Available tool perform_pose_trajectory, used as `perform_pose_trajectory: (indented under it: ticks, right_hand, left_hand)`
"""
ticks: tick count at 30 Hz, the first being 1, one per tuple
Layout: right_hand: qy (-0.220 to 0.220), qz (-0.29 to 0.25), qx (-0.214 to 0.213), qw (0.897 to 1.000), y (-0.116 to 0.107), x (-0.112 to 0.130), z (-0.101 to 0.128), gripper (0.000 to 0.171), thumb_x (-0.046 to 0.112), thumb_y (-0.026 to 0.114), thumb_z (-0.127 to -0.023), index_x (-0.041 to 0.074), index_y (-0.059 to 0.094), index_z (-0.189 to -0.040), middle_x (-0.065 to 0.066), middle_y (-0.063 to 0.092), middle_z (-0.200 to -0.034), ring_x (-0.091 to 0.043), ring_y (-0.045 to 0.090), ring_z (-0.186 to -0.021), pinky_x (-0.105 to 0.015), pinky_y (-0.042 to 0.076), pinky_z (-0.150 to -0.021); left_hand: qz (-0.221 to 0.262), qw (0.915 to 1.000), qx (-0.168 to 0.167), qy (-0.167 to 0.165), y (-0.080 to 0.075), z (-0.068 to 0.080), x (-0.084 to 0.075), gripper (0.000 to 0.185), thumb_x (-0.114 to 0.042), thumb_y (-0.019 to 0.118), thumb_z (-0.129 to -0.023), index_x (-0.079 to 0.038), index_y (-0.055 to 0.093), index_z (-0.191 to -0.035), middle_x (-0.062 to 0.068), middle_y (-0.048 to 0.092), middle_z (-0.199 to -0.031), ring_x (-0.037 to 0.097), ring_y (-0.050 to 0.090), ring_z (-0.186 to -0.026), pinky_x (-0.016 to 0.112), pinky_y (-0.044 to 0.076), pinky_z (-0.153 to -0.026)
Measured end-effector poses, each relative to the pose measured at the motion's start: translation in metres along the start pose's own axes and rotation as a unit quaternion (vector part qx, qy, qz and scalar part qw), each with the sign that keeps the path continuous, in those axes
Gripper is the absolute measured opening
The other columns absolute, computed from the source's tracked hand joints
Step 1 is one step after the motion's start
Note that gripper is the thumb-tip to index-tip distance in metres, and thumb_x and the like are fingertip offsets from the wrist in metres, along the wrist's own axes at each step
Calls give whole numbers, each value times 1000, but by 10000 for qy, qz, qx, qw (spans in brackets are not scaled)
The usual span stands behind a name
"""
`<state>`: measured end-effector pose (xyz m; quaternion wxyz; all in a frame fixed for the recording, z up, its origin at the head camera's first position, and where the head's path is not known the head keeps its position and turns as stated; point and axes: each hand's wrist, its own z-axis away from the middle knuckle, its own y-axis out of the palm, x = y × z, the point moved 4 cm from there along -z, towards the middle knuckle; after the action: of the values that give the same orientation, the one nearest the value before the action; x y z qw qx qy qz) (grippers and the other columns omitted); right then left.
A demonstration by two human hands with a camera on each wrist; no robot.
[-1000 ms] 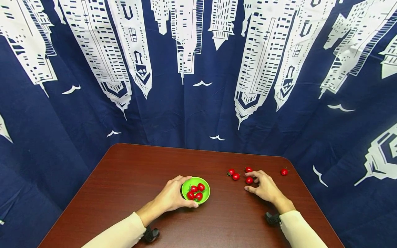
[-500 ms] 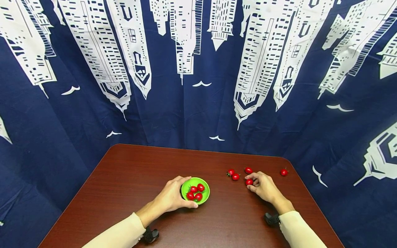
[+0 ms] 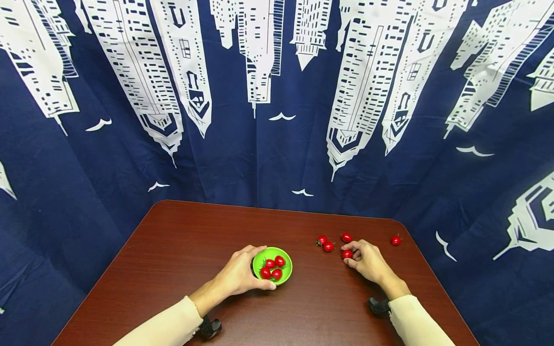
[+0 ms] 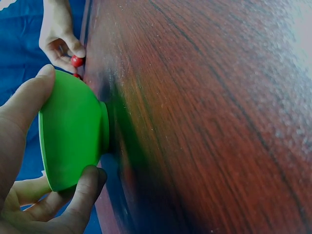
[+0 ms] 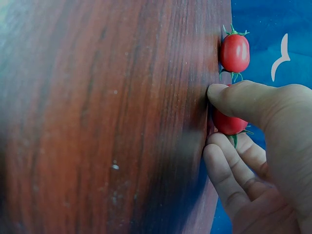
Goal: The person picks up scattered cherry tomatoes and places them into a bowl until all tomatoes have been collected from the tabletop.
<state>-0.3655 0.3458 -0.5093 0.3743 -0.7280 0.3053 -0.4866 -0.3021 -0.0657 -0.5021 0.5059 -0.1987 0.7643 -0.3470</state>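
Note:
A small green bowl (image 3: 285, 274) (image 4: 68, 131) with several red cherry tomatoes inside stands on the brown table (image 3: 182, 250). My left hand (image 3: 242, 276) grips the bowl's left side, thumb and fingers curled round its wall (image 4: 73, 195). My right hand (image 3: 361, 257) pinches a cherry tomato (image 3: 346, 253) (image 5: 229, 124) against the tabletop between thumb and fingers. Three more loose tomatoes lie nearby: a pair (image 3: 325, 243) to the left and one (image 3: 346, 237) just beyond the fingers. In the right wrist view another tomato (image 5: 235, 52) sits past the thumb.
A lone tomato (image 3: 396, 240) lies near the table's far right corner. A blue curtain with white buildings (image 3: 277, 96) hangs behind and around the table. The table's rounded far edge runs close behind the tomatoes.
My right hand's fingers, spread over the tomato a second ago, have closed round it. My left hand and the bowl have stayed put.

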Motion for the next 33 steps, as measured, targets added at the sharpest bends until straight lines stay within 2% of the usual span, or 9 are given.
perform_pose_trajectory:
  ticks: [15, 33]
  right_hand:
    - [-46, -45, -184, 9998, -1, 6, 2, 33, 7, 97, -93, 11, 86, -123, -4, 77, -105, -11, 70, -86, -24, 60, -77]
    - [-474, -51, -415, 9980, -9, 32, -2, 32, 7, 98, -92, 8, 86, -121, -3, 76, -100, -12, 70, -82, -28, 63, -75]
  left_hand:
    - [34, 10000, 20, 26, 0, 1, -1, 108, -48, 113, -70, -4, 69, -158, 7, 79, -135, 25, 76, -121, 43, 66, -106]
    - [82, 10000, 15, 54, 0, 0, 1, 108, -48, 113, -70, -3, 69, -158, 7, 79, -136, 25, 76, -121, 44, 66, -107]
